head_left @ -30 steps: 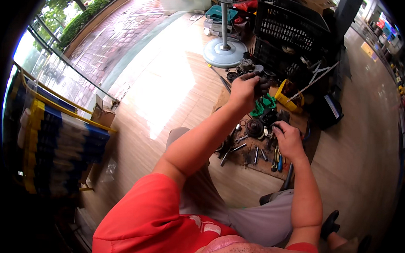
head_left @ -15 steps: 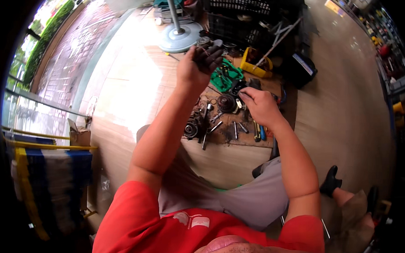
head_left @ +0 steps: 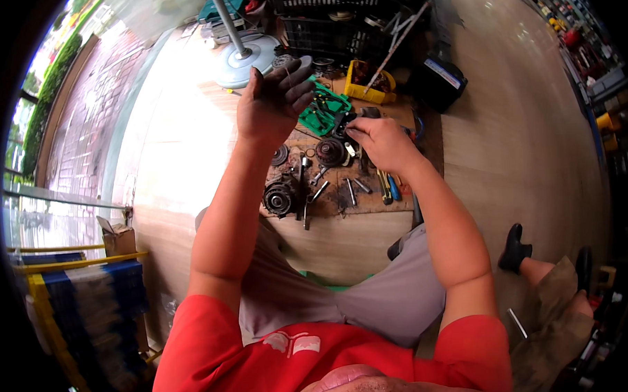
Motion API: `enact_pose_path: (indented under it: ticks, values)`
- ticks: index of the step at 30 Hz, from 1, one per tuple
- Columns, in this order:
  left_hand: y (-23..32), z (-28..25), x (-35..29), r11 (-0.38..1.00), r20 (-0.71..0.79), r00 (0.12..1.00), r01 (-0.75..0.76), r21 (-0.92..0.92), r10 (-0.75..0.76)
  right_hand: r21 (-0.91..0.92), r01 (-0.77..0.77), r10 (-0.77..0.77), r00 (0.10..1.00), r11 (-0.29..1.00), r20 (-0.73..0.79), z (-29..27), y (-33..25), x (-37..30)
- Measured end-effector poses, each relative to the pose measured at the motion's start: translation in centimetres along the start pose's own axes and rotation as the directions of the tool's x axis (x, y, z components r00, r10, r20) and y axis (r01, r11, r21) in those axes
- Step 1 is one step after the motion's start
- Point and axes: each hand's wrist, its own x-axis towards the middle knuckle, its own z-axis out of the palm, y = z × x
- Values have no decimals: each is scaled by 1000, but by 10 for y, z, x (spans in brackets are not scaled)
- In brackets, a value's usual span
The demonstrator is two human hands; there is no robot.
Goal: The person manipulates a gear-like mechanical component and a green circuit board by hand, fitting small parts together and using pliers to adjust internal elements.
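Note:
My left hand (head_left: 273, 104) is raised above the far left of the cardboard, palm up, its fingers stretched and darkly stained; I see nothing held in it. My right hand (head_left: 385, 145) is pinched closed near a dark part at the cardboard's far middle; what lies between its fingertips is too small to make out. Just left of it sits a round dark machine part (head_left: 330, 152). A larger greasy machine part (head_left: 279, 198) rests near the left edge. Between them lie a wrench (head_left: 318, 176) and a ratchet-like tool (head_left: 305, 213). A green tool case (head_left: 323, 113) lies open behind.
Blue-handled pliers (head_left: 394, 187) lie on the cardboard (head_left: 370, 206). Behind stand a yellow bin (head_left: 369, 83), black crates (head_left: 322, 33) and a round stand base (head_left: 247, 63). A black box (head_left: 436, 82) is at right. Another person's shoe (head_left: 515, 248) shows at lower right.
The fingers of my left hand have straightened and spread from a looser curl. My right hand stays pinched by the dark part. The whole scene has shifted leftward in view.

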Motion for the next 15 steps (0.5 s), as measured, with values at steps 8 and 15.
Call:
enact_pose_path:
  ticks: [8, 15]
  values:
    - [-20, 18, -15, 672, -229, 857, 506, 541, -461, -78, -25, 24, 1000, 997, -16, -28, 20, 7]
    - [-42, 22, -13, 488, -399, 784, 613, 622, -476, -157, 26, -48, 989, 987, -141, -33, 11, 2]
